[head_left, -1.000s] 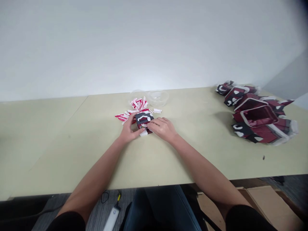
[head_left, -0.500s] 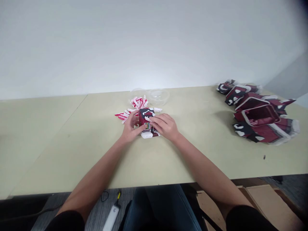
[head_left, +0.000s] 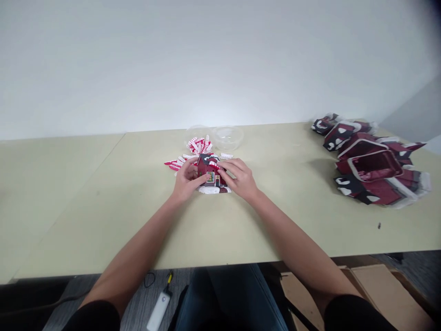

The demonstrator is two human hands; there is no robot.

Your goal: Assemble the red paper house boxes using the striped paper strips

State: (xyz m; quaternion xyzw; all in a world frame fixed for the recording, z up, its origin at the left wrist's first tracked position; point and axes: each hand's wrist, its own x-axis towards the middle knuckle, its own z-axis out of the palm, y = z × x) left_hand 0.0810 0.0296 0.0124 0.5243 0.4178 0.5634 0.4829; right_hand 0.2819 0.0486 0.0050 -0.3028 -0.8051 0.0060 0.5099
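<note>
A small dark-red cardboard house point(head_left: 211, 183) with a black-and-white roof, yellow windows and a white snowy base stands at the middle of the table. My left hand point(head_left: 186, 184) is closed around its left side, thumb on the front wall near a window. A red-and-white striped strip point(head_left: 215, 165) lies across the front under the roof edge. My right hand point(head_left: 241, 179) pinches the strip's right end, its fingers against the house's right side. Behind the house lie a heap of striped strips point(head_left: 200, 145), more strips point(head_left: 175, 163) to the left and one pale piece point(head_left: 226, 156).
Two clear round plastic containers point(head_left: 227, 138) stand near the wall. Several dark-red cardboard houses point(head_left: 375, 165), some with open cavities, are clustered on the right of the table point(head_left: 103, 220). Below are a white power strip point(head_left: 159, 311) and flattened cardboard point(head_left: 389, 289).
The house has tipped more upright, so its windowed front and door show more fully. The striped strip now lies flatter across the front, both hands still holding on.
</note>
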